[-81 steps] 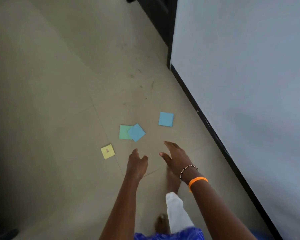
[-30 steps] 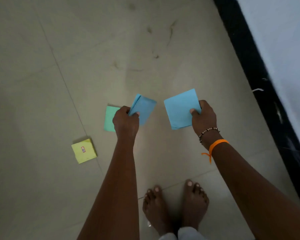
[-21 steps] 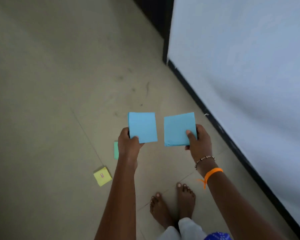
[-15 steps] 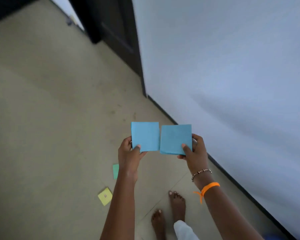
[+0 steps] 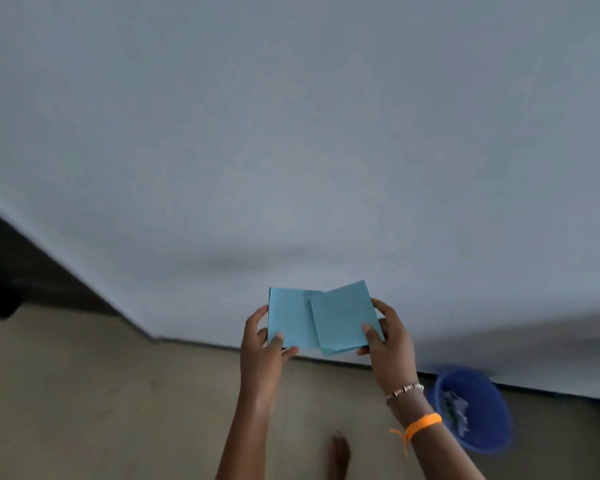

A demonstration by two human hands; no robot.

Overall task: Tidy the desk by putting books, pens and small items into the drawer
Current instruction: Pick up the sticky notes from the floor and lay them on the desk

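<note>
Two blue paper pads overlap in front of the wall: your left hand [image 5: 262, 344] pinches the left pad [image 5: 288, 318], your right hand [image 5: 387, 341] the right pad [image 5: 342, 318]. They look light and floppy; grip their edges so no sheets fan out.

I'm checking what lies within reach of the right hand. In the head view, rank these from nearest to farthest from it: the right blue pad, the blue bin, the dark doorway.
1. Right blue pad: gripped in the right hand itself.
2. Blue bin: on the floor, lower right, by the wall.
3. Dark doorway: far left edge.
</note>
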